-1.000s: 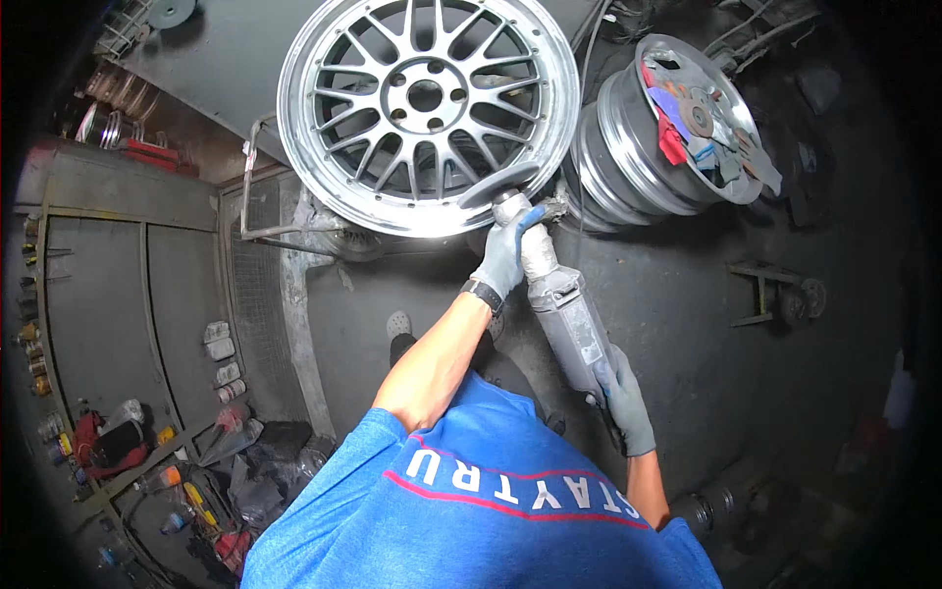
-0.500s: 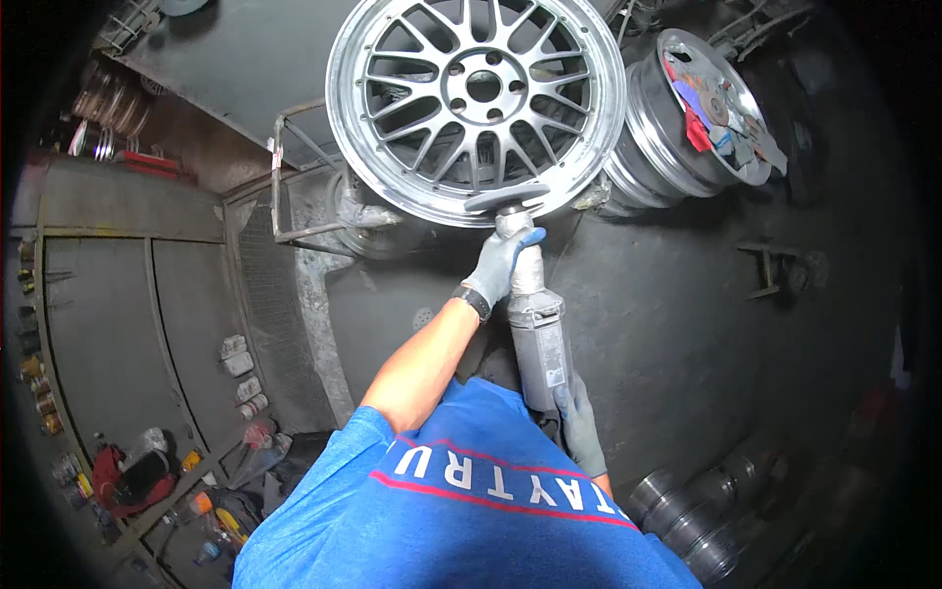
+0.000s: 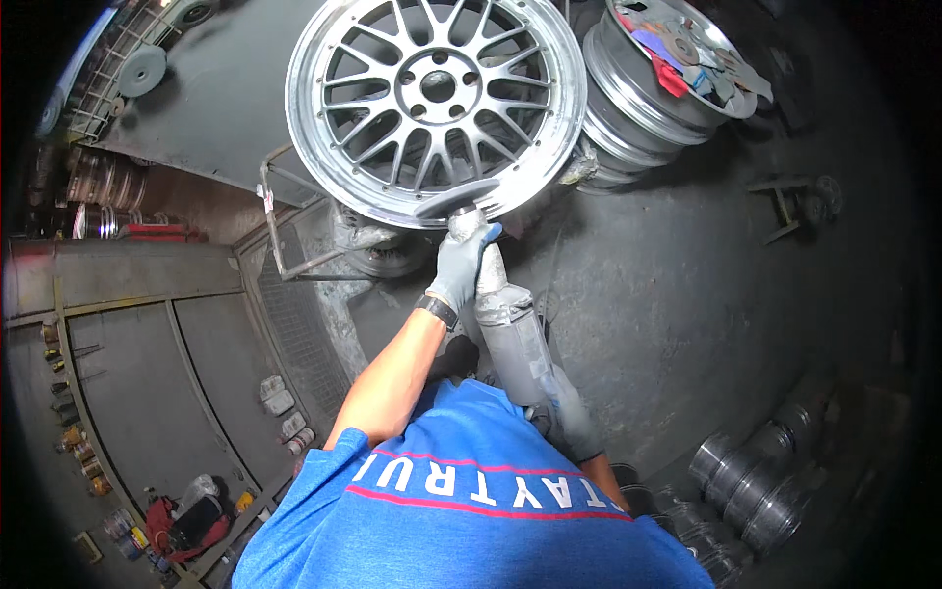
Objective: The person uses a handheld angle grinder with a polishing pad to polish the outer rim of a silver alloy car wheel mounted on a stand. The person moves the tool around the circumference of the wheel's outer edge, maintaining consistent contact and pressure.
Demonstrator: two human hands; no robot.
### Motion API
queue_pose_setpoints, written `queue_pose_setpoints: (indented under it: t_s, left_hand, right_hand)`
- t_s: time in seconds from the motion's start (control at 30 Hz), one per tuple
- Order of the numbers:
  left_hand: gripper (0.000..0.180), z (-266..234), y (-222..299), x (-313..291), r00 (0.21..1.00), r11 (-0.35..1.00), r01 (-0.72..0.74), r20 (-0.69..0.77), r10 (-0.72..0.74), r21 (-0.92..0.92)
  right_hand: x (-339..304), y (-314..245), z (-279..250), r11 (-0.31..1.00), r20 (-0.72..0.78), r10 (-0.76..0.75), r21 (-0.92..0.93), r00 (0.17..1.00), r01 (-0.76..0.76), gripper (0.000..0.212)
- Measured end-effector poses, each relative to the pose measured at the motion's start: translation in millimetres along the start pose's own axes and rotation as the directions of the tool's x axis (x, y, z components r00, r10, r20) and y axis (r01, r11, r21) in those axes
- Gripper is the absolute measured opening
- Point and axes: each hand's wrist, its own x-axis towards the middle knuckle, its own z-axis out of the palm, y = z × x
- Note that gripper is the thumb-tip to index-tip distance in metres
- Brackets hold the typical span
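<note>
A silver multi-spoke car wheel rim (image 3: 439, 118) with a bright polished lip stands tilted in front of me on a metal frame. I hold a grey angle grinder (image 3: 515, 348), its neck wrapped in whitish material. The dark disc (image 3: 449, 200) at its head lies against or just over the lip's near edge; I cannot tell which. My left hand (image 3: 463, 265), in a grey and blue glove, is closed round the neck just behind the disc. Lower down, my right hand (image 3: 572, 407), also gloved, is closed on the rear of the body, its fingers partly hidden.
A stack of wheel rims (image 3: 643, 103) with rags and discs on top stands at the right. The bent tube frame (image 3: 278, 226) sits left of the wheel. More rims (image 3: 751, 491) lie at the lower right. A small stand (image 3: 782, 211) is on the floor farther right.
The wheel, the grinder and both hands sit further left in the picture, as the view has shifted. The disc is tilted more, its right side higher. Both hands keep their grip.
</note>
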Motion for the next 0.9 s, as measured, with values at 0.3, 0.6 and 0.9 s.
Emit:
queue_pose_setpoints:
  t_s: [0.3, 0.6, 0.9]
  left_hand:
    - [0.027, 98, -50, 32, 1.0, 0.928, 0.007, 0.026, 0.003, -0.372]
    - [0.024, 225, -43, 80, 0.985, 0.66, 0.005, 0.116, 0.125, -0.752]
    - [0.021, 260, -20, 103, 0.994, 0.602, -0.06, 0.009, 0.112, -0.797]
  right_hand:
    - [15, -105, -142, 0.933, -0.083, 0.012, -0.358, 0.996, -0.041, 0.057]
    - [36, -306, -204, 0.654, -0.119, -0.128, -0.757, 0.985, -0.006, 0.069]
    - [36, -367, -179, 0.563, -0.023, -0.173, -0.822, 0.985, 0.08, 0.07]
